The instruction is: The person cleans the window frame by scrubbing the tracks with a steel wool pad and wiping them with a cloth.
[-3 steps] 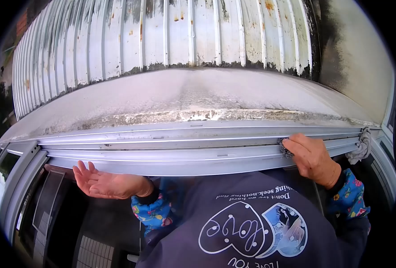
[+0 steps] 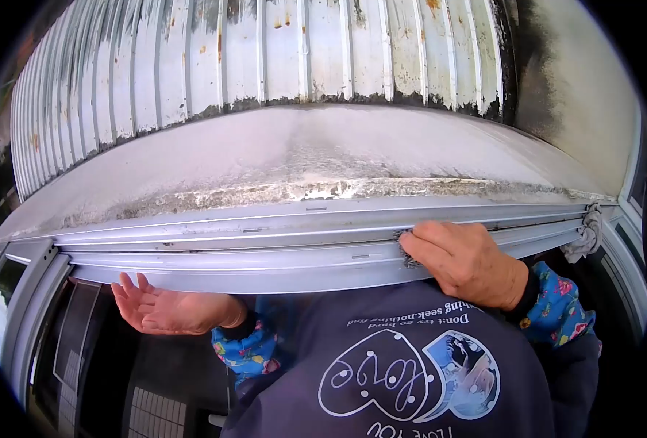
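A grey, steel-wool-like scrubber (image 2: 409, 250) is pinched in the fingers of my right hand (image 2: 460, 264), pressed against the grooves of the metal window track (image 2: 265, 248). Most of the scrubber is hidden behind the fingers. My left hand (image 2: 170, 306) is at the left, palm up with fingers loosely spread, just below the track's near edge, and holds nothing. A crumpled grey cloth (image 2: 584, 235) lies over the track's right end.
Beyond the track runs a stained concrete ledge (image 2: 279, 153), then ribbed, rust-spotted metal sheeting (image 2: 265, 51). Window frame posts stand at the left (image 2: 35, 299) and right (image 2: 625, 255). A weathered wall (image 2: 586, 95) rises at the back right.
My right hand has slid left along the track with the scrubber. My left hand stays palm up in nearly the same place. The view has shifted slightly.
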`<state>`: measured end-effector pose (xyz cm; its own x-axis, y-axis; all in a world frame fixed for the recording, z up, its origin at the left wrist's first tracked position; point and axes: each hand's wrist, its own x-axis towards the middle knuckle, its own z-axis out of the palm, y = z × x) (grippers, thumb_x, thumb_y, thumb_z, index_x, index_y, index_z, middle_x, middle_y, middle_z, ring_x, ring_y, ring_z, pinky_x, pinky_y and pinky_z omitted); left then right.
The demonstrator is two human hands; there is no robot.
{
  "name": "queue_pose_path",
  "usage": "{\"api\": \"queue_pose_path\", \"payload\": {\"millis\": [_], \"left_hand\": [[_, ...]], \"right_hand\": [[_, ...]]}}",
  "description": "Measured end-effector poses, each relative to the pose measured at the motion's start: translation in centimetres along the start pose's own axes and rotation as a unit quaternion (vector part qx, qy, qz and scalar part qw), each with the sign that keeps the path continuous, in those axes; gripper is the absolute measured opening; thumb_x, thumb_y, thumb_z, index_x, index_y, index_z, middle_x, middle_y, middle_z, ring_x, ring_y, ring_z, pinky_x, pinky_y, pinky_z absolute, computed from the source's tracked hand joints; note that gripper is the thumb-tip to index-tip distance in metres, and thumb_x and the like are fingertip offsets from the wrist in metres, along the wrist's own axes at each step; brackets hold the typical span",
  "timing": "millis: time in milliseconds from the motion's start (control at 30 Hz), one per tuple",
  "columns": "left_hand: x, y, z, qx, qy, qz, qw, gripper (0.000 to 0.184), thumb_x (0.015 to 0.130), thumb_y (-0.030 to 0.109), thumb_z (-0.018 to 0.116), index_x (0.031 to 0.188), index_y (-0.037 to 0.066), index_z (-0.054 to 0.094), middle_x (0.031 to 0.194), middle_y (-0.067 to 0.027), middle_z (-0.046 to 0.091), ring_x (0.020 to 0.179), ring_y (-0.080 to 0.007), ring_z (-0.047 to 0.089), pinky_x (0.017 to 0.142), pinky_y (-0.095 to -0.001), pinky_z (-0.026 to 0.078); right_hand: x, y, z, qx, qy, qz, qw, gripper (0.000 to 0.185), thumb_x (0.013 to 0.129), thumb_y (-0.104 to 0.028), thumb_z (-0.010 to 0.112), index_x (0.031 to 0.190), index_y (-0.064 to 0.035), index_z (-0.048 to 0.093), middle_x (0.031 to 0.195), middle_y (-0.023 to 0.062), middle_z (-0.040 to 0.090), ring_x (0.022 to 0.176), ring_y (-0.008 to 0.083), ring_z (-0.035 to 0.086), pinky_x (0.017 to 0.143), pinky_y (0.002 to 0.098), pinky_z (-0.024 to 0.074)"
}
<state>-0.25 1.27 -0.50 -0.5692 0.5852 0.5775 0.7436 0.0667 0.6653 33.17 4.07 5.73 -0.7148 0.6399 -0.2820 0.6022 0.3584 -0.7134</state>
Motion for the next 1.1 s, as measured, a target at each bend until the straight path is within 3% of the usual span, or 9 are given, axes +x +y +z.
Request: {"api": "queue_pose_path", "payload": {"millis": [200,300,367,567,767,867,967,1033,1100], "left_hand": [[0.3,0.4,-0.1,0.027,-0.010,-0.006,1.000,0.053,0.102,0.041,0.017,0.130,0.002,0.041,0.133,-0.0162,0.048,0.121,-0.0304,0.048,0.101,-0.0428,0.039],[0.4,0.1,-0.4,0.032,-0.034,0.001,0.999,0.054,0.101,0.041,0.017,0.130,0.002,0.041,0.133,-0.0167,0.047,0.122,-0.0312,0.048,0.102,-0.0435,0.038],[0.4,0.5,-0.4,0.042,-0.038,-0.015,0.998,0.054,0.101,0.039,0.017,0.129,0.001,0.041,0.133,-0.0174,0.047,0.122,-0.0320,0.048,0.102,-0.0440,0.037],[0.6,1.1,-0.1,0.074,-0.064,-0.048,0.994,0.054,0.100,0.039,0.020,0.127,-0.001,0.043,0.133,-0.0194,0.047,0.123,-0.0331,0.047,0.102,-0.0432,0.037],[0.6,0.9,-0.4,0.096,-0.085,-0.059,0.990,0.054,0.100,0.039,0.018,0.128,-0.002,0.041,0.133,-0.0198,0.047,0.122,-0.0328,0.048,0.104,-0.0449,0.036],[0.9,0.8,-0.6,0.103,-0.101,-0.022,0.989,0.055,0.100,0.039,0.019,0.127,-0.003,0.043,0.130,-0.0216,0.050,0.120,-0.0336,0.050,0.102,-0.0448,0.038],[1.2,-0.2,-1.0,0.065,-0.070,0.011,0.995,0.056,0.101,0.039,0.025,0.125,-0.006,0.046,0.124,-0.0250,0.054,0.114,-0.0350,0.054,0.097,-0.0437,0.042],[0.9,-0.5,-0.1,-0.014,0.017,-0.015,1.000,0.049,0.101,0.032,0.034,0.116,-0.009,0.056,0.115,-0.0243,0.061,0.106,-0.0341,0.059,0.095,-0.0421,0.044],[0.6,-0.5,0.6,-0.014,0.034,-0.029,0.999,0.048,0.101,0.035,0.035,0.117,-0.006,0.054,0.116,-0.0222,0.060,0.106,-0.0321,0.059,0.094,-0.0408,0.045]], "right_hand": [[8.2,-3.1,2.0,0.029,-0.038,-0.096,0.994,0.017,0.077,-0.010,0.054,0.091,-0.0005,0.055,0.080,0.0070,0.044,0.063,0.0167,0.054,0.051,0.0300,0.0469],[3.8,-1.0,0.0,0.023,-0.052,-0.024,0.998,0.026,0.075,-0.007,0.056,0.100,-0.0018,0.056,0.085,0.0062,0.048,0.066,0.0190,0.055,0.052,0.0300,0.0472],[-0.1,0.2,-2.8,0.007,-0.105,0.086,0.991,0.037,0.069,-0.001,0.061,0.106,-0.0045,0.057,0.092,0.0073,0.052,0.073,0.0241,0.058,0.055,0.0336,0.0476],[-4.9,1.9,-3.2,-0.012,-0.043,0.150,0.988,0.032,0.068,0.005,0.061,0.100,-0.0011,0.063,0.093,0.0112,0.055,0.075,0.0269,0.060,0.060,0.0342,0.0507],[-4.6,2.1,-2.9,-0.003,-0.038,0.143,0.989,0.034,0.066,0.004,0.062,0.100,-0.0014,0.063,0.094,0.0104,0.057,0.073,0.0256,0.060,0.058,0.0334,0.0498],[-4.2,2.0,-2.9,-0.011,-0.044,0.132,0.990,0.034,0.066,0.002,0.063,0.100,-0.0020,0.063,0.094,0.0093,0.057,0.071,0.0243,0.059,0.056,0.0329,0.0487],[-4.8,2.1,-1.9,-0.003,-0.019,0.099,0.995,0.035,0.069,-0.003,0.062,0.104,-0.0015,0.060,0.097,0.0082,0.057,0.070,0.0218,0.057,0.055,0.0317,0.0475],[-3.3,1.3,-1.4,-0.003,-0.005,0.060,0.998,0.033,0.073,-0.009,0.059,0.104,0.0001,0.058,0.101,0.0068,0.055,0.068,0.0188,0.055,0.054,0.0295,0.0481],[-0.7,0.2,-0.2,-0.005,0.009,0.022,1.000,0.026,0.074,-0.012,0.057,0.098,-0.0003,0.056,0.095,0.0060,0.052,0.067,0.0174,0.054,0.054,0.0293,0.0483]]}}
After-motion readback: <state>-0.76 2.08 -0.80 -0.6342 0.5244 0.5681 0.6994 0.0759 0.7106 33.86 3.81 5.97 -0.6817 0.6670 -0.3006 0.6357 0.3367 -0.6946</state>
